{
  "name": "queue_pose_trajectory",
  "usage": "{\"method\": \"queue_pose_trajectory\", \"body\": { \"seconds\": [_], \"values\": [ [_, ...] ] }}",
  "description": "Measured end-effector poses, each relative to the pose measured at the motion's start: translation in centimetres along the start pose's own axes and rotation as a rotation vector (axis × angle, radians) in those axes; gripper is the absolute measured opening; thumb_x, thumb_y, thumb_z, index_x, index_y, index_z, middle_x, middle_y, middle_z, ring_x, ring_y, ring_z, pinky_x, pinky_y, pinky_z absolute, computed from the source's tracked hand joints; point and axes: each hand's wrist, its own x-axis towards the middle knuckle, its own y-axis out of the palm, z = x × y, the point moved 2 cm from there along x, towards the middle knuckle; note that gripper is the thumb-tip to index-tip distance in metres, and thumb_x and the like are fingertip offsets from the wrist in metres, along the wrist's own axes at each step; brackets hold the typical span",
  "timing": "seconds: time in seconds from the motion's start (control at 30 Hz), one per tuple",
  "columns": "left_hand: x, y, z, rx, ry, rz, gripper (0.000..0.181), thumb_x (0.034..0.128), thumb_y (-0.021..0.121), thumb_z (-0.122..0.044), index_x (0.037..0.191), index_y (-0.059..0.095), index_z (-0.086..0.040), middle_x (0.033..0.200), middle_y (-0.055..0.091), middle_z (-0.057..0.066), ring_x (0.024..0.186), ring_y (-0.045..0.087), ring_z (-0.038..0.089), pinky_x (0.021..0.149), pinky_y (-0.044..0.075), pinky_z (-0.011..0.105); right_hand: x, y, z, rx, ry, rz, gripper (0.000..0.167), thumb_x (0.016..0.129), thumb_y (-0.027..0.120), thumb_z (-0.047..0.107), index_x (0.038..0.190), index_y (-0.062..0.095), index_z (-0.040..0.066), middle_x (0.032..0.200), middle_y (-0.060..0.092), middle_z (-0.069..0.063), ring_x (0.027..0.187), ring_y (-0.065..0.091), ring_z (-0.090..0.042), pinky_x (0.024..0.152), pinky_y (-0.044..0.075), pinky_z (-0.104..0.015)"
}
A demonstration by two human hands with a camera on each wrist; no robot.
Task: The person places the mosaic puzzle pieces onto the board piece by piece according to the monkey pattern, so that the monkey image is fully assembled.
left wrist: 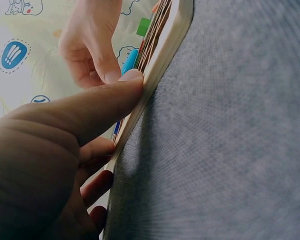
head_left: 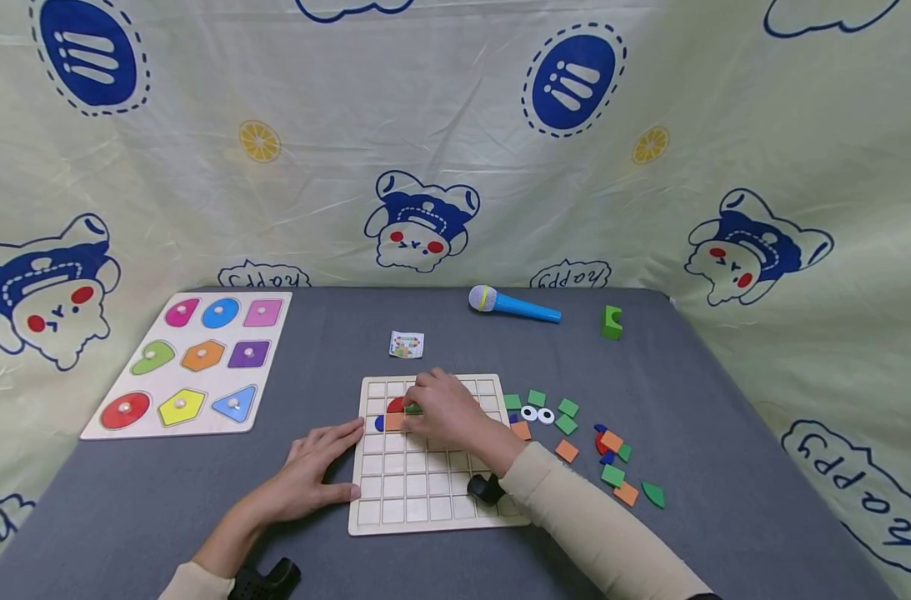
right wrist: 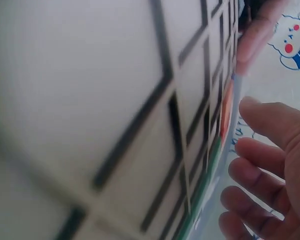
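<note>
A pale wooden grid board (head_left: 406,508) lies on the table with square cells. My left hand (head_left: 308,471) rests against its left edge, thumb and fingers spread; the thumb (left wrist: 110,102) touches the rim. Over the upper rows, my right hand (head_left: 443,408) has its fingertips beside a green piece (head_left: 412,408). Near them, a red piece (head_left: 396,405), an orange piece (head_left: 395,422) and a blue piece (head_left: 379,423) sit on the board. In the right wrist view, the right hand's fingers (right wrist: 257,177) are loosely bent and apart from the thumb, with nothing visible between them.
Loose green, orange, blue and red pieces (head_left: 567,451) and white rings (head_left: 545,416) lie right of the board. Behind it are a small printed card (head_left: 406,344), a blue toy microphone (head_left: 526,308) and a green block (head_left: 611,323). A shape puzzle board (head_left: 177,425) stands left.
</note>
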Motion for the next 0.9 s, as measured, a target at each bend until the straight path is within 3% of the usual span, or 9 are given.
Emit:
{"method": "queue_pose_trajectory", "body": {
  "seconds": [0.2, 0.37, 0.67, 0.9],
  "values": [
    [0.0, 0.0, 0.0, -0.008, -0.014, 0.012, 0.077, 0.0800, 0.072, -0.038, 0.143, 0.041, -0.007, 0.151, 0.037, 0.007, 0.129, 0.035, 0.029, 0.093, 0.022, 0.047, -1.8, -1.0, -2.1, 0.059, 0.007, -0.075, 0.028, 0.081, 0.073, 0.036, 0.101, 0.073, 0.017, 0.095, 0.062, 0.002, 0.086, 0.049, -0.014, 0.077, 0.041, -0.031],
    [0.0, -0.1, 0.0, -0.009, -0.013, 0.015, 0.077, 0.0803, 0.072, -0.039, 0.143, 0.041, -0.007, 0.152, 0.036, 0.006, 0.129, 0.035, 0.029, 0.093, 0.021, 0.048, -3.9, -2.1, -4.6, 0.083, 0.082, -0.118, 0.029, 0.079, 0.075, 0.033, 0.100, 0.072, 0.013, 0.095, 0.062, 0.000, 0.089, 0.049, -0.017, 0.080, 0.041, -0.035],
    [0.0, 0.0, -0.1, -0.016, -0.024, 0.028, 0.078, 0.0806, 0.071, -0.040, 0.144, 0.040, -0.007, 0.152, 0.035, 0.006, 0.129, 0.034, 0.029, 0.095, 0.020, 0.050, -8.3, -2.6, -10.0, 0.125, 0.245, -0.088, 0.031, 0.080, 0.074, 0.033, 0.104, 0.071, 0.014, 0.096, 0.060, 0.000, 0.087, 0.046, -0.015, 0.073, 0.039, -0.032],
    [0.0, -0.1, -0.1, -0.014, -0.034, 0.032, 0.078, 0.0806, 0.071, -0.041, 0.144, 0.040, -0.008, 0.152, 0.035, 0.006, 0.130, 0.034, 0.029, 0.095, 0.021, 0.050, -10.8, -2.5, -12.6, 0.092, 0.276, -0.071, 0.031, 0.080, 0.074, 0.034, 0.103, 0.071, 0.013, 0.096, 0.060, -0.002, 0.084, 0.045, -0.016, 0.072, 0.037, -0.032]
  ]
}}
